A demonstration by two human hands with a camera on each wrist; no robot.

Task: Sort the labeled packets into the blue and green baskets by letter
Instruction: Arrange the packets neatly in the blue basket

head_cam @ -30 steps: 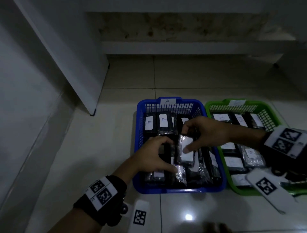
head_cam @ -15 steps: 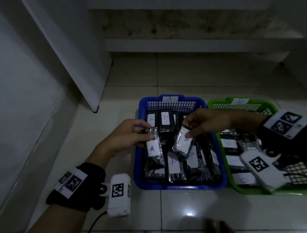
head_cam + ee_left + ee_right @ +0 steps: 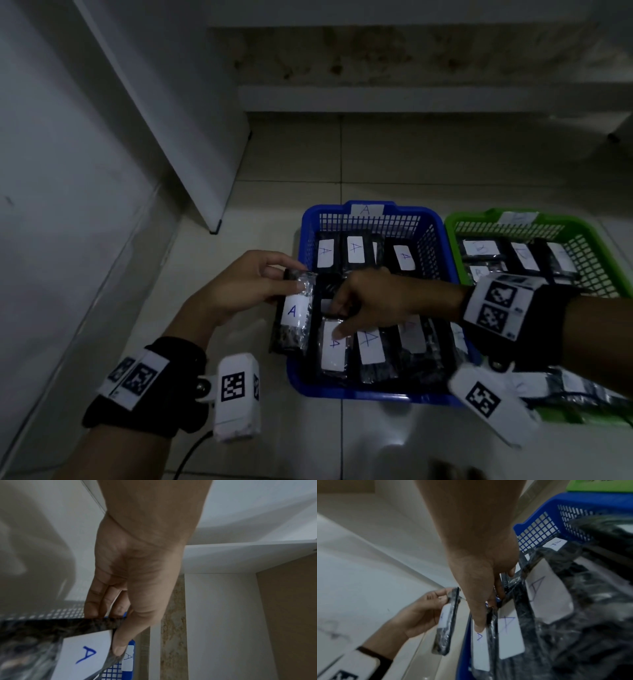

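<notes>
Meanwhile left hand (image 3: 239, 291) pinches an A packet (image 3: 293, 313) over the blue basket (image 3: 359, 389) rim; right hand (image 3: 373, 301) pinches another packet (image 3: 334, 346) inside

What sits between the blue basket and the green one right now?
Nothing: in the head view the blue basket and green basket stand side by side, rims almost touching. Farther forward, the right hand's forearm hides the gap.

Two baskets stand side by side on the floor, one basket (image 3: 370, 392) left of the other basket (image 3: 582, 233), each holding rows of labelled packets (image 3: 370, 346) (one packet (image 3: 293, 317) hangs just outside the left basket's left wall).
</notes>
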